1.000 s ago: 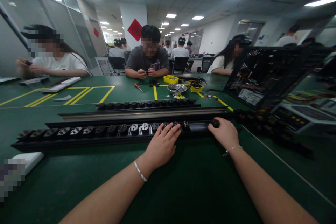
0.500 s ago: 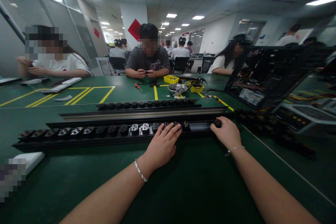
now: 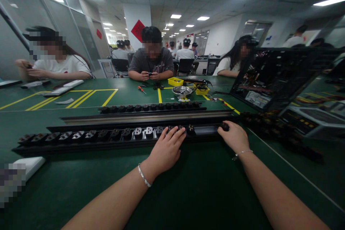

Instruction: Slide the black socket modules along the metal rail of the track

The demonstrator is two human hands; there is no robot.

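Broadly, little has moved over the last second. The left hand [image 3: 166, 148] keeps its place on the near edge of the long black strip [image 3: 113, 137], fingers slightly spread and laid across the sockets [image 3: 145, 131] about its middle. The right hand [image 3: 234, 137] has crept a short way rightward along the strip and now sits at its right end, fingers curled over a small dark part [image 3: 224, 127] there. Judged from this, the work is still at the seating or aligning stage at that end, with the left hand bracing the strip against the green table [image 3: 188, 187].

Hidden or unclear:
- The dark part under the right fingertips is mostly covered; what it is, and whether it is pinched or only pressed, cannot be told.
- A bare gap in the strip lies between the two hands; its inside is too dark to read.
- A second rail [image 3: 145, 116] lies just behind, apart from the hands.
- The black chassis [image 3: 272, 79] at right is blurred and its contents are indistinct.
- Other people sit across the table, their hands well apart from these.
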